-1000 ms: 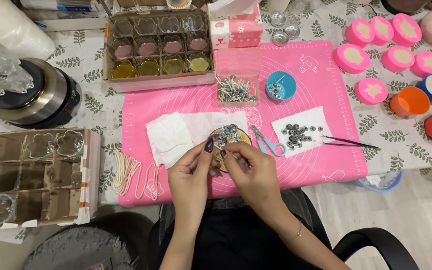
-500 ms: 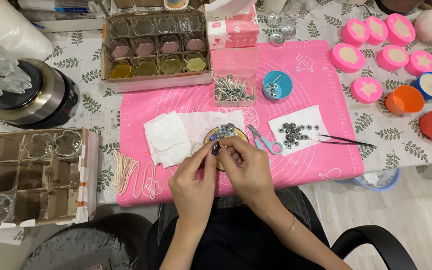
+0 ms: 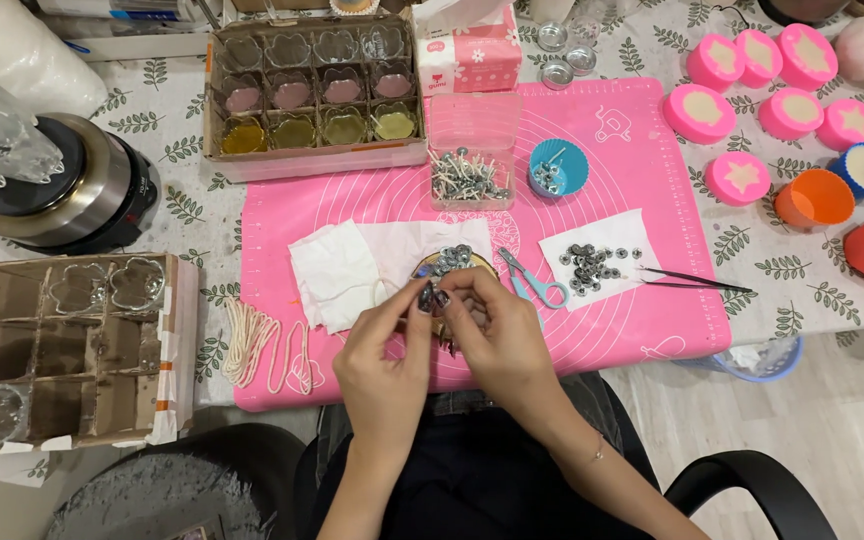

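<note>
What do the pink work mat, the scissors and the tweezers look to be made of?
Pink work mat: likely silicone, matte, lying limp and flat with printed white lines. Scissors: shiny metal blades, light blue handles, probably plastic. Tweezers: thin, dark, probably coated metal; too small to be sure.

Both hands above pink mat

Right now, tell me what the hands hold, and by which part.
Both hands, left hand and right hand, pinch something tiny between their fingertips above the pink mat. What it is, and which part, cannot be told.
</note>
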